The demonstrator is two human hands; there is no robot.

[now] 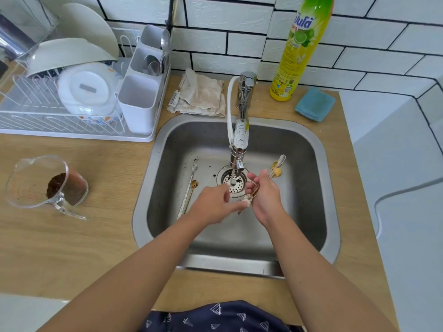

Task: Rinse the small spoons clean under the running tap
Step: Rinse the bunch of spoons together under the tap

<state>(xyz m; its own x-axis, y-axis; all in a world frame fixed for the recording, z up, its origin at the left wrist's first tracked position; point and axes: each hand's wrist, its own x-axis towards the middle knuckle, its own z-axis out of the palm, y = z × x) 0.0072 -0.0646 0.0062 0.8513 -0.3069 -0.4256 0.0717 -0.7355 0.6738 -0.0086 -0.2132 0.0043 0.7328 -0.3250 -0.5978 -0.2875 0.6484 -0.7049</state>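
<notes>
Bright even daylight, wide-angle edge distortion

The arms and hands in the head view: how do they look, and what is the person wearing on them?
Both arms are bare up to the frame edge: no sleeves, gloves, watch or rings can be seen on the left hand or right hand. At the bottom edge shows a dark navy garment printed with small white triangles.

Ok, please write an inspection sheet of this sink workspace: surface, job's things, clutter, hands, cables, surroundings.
Surface: wooden counter around steel sink; dark crumbs near drain.
Job's things: tap running; two small spoons lying in the sink; bundle of spoons held.
Clutter: measuring jug with brown grounds, cloth, blue sponge, detergent bottle.
Hands: right hand grips the bundle; left hand touches its lower end.
Cables: nothing seen.
Surroundings: dish rack, white tiled wall.
</notes>
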